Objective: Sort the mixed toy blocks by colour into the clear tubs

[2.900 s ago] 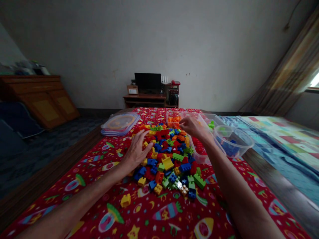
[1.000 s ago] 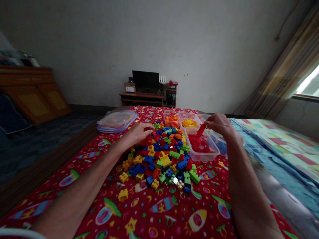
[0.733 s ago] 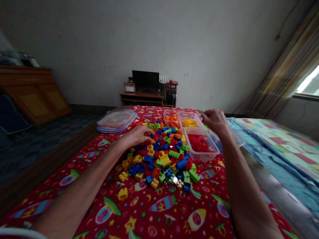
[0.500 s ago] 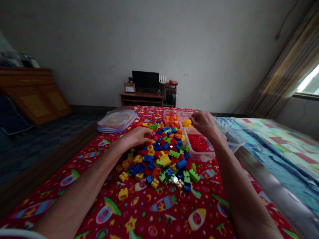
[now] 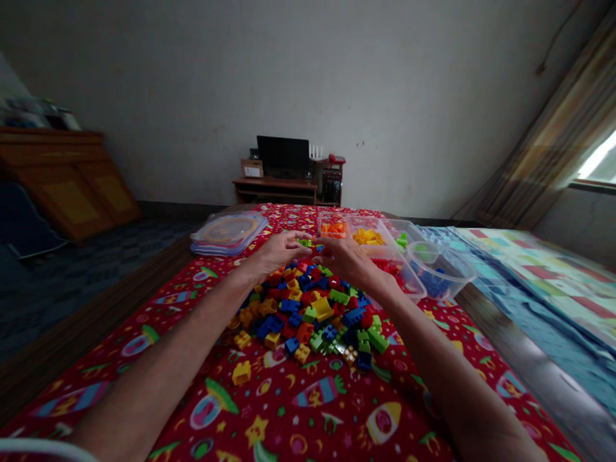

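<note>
Both hands are close together over the far part of a heap of mixed toy building blocks (image 5: 308,308). My left hand (image 5: 282,251) comes in from the left with fingers stretched and apart; a green block (image 5: 304,243) shows through the gap between them. Opposite it, my right hand (image 5: 344,258) has its fingers bent in toward the left fingertips. Anything between the right fingers is too small to make out. Red blocks (image 5: 391,268) lie in a clear box behind the right wrist, partly covered by the forearm.
Farther back, clear boxes hold orange blocks (image 5: 333,229) and yellow blocks (image 5: 368,237). A clear tub (image 5: 457,277) with blue blocks stands on the right. Stacked plastic lids (image 5: 228,232) lie at the left. A single yellow block (image 5: 241,373) sits near the front.
My right hand has moved left, from over the boxes to beside my left hand. My left hand has lifted from the heap and shifted slightly right.
</note>
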Demonstrator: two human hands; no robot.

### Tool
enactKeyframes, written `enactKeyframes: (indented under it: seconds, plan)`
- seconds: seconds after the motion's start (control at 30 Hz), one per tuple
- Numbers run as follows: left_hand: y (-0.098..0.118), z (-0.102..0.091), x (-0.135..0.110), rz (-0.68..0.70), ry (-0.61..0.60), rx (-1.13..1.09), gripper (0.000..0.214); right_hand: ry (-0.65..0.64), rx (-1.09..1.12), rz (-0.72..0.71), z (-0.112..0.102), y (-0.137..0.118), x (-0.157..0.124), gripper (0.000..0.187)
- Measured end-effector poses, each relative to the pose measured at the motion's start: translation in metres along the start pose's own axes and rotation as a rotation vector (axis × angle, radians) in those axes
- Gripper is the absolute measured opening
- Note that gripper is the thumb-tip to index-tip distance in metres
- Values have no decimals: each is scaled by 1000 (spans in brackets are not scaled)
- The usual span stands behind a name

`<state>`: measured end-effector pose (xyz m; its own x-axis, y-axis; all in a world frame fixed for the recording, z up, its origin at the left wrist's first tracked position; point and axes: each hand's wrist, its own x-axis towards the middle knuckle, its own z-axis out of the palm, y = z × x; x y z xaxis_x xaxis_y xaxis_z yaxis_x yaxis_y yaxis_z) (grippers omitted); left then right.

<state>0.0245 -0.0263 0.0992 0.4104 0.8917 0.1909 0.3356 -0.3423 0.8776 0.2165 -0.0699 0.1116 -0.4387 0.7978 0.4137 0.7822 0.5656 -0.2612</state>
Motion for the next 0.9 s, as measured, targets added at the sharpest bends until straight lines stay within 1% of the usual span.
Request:
enactKeyframes:
  seconds: [0.07, 0.13, 0.17, 0.23, 0.3, 0.37, 0.47, 0.53, 0.6, 0.67, 0.77, 0.83, 0.9]
  plan:
    - [4, 4, -2, -3, 2, 9, 68, 6, -21, -13, 0, -4, 0, 24]
    - [3, 2, -2, 22, -4, 61, 60, 11, -78, 2, -3, -4, -1, 24]
    - [0, -1, 0, 50, 7, 116, 55, 15, -115, 26, -5, -3, -1, 25]
    - [-7, -12, 2, 108, 62, 297, 46, 28, -199, 93, -13, 6, -2, 27]
    - [-14, -28, 5, 115, 129, 510, 35, 35, -282, 166, -23, 23, -4, 28]
    - [-22, -43, 6, 68, 147, 645, 29, 19, -358, 253, -33, 44, -7, 30]
    - [-34, -59, 8, -1, 94, 682, 27, -52, -433, 413, -44, 75, -15, 30]
    - [-41, -62, 9, -41, 72, 681, 28, -114, -428, 483, -47, 90, -20, 29]
    - [-46, -61, 9, -75, 46, 699, 30, -143, -396, 509, -49, 99, -23, 28]
    - [-49, -58, 9, -92, -8, 732, 33, -118, -385, 508, -49, 101, -24, 30]
    - [-49, -54, 8, -109, -65, 784, 39, -39, -407, 474, -48, 95, -21, 30]
    - [-48, -52, 7, -123, -62, 804, 40, -34, -401, 440, -46, 88, -18, 29]
    - [-49, -51, 6, -115, -54, 799, 36, -66, -377, 401, -42, 81, -16, 28]
